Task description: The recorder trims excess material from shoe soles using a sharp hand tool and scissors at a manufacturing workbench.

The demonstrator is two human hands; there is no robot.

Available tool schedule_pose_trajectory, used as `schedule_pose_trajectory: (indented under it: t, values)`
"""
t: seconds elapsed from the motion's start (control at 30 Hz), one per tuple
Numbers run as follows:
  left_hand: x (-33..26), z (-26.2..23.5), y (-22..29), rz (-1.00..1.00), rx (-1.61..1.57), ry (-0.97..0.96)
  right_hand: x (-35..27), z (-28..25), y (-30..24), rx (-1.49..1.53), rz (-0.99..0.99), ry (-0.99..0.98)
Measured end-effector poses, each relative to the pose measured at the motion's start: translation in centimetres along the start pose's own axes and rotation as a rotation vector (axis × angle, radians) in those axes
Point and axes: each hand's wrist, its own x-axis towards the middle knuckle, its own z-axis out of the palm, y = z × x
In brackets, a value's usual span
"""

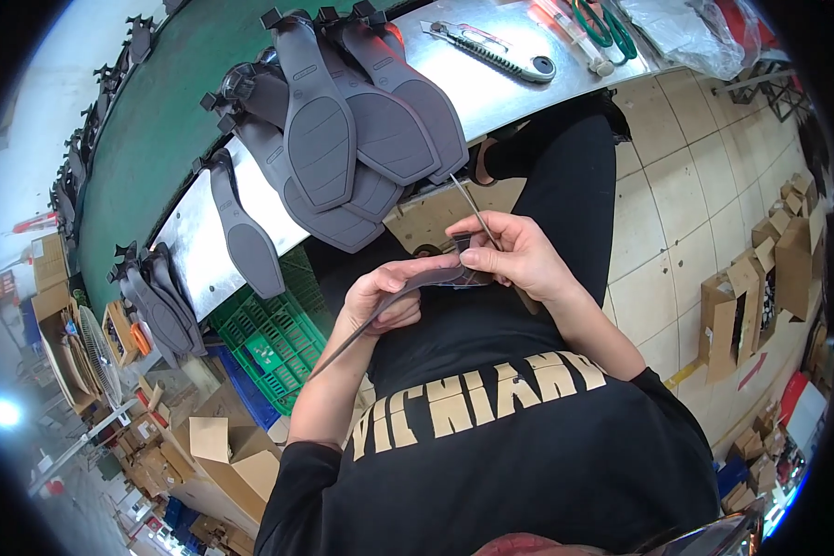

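One flat grey rubber shoe sole (408, 283) is held edge-on above the lap, its long axis running from lower left up to the right, between both hands. Its underside is cradled by the left hand (380, 296), fingers curled beneath it, while its upper end is pinched by the right hand (514, 255), which lies nearer that end and also grips a thin metal blade (473, 208) pointing up toward the stacked grey soles (343, 139) on the metal surface (491, 88).
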Motion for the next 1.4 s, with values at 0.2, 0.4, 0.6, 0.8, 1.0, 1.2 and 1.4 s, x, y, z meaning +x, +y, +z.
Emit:
schedule_pose_trajectory:
  t: [0.2,0.4,0.6,0.8,1.0,1.2,1.4]
  values:
    - [0.3,-1.0,0.2,-0.038,-0.102,-0.066,0.5,-0.2,-0.2,-0.037,0.042,0.039]
    - [-5.3,6.2,3.3,0.091,0.240,0.113,0.3,1.8,-2.0,-0.220,-0.074,0.039]
    - [-16.4,10.3,10.0,0.527,0.877,0.454,-0.9,-0.8,-1.3,-0.280,-0.158,0.143]
    - [-31.8,7.0,16.5,0.796,1.097,1.198,0.9,-0.4,-2.5,-0.244,-0.212,0.124]
    - [-38.5,1.5,23.6,1.112,1.217,1.372,1.2,-0.3,-1.9,-0.306,-0.211,0.186]
    - [-40.6,-6.6,23.3,0.860,1.338,2.012,1.1,0.3,-2.7,-0.349,-0.185,0.200]
    - [-27.8,0.3,21.7,1.468,1.735,2.239,0.6,-0.3,-3.2,-0.351,-0.208,0.297]
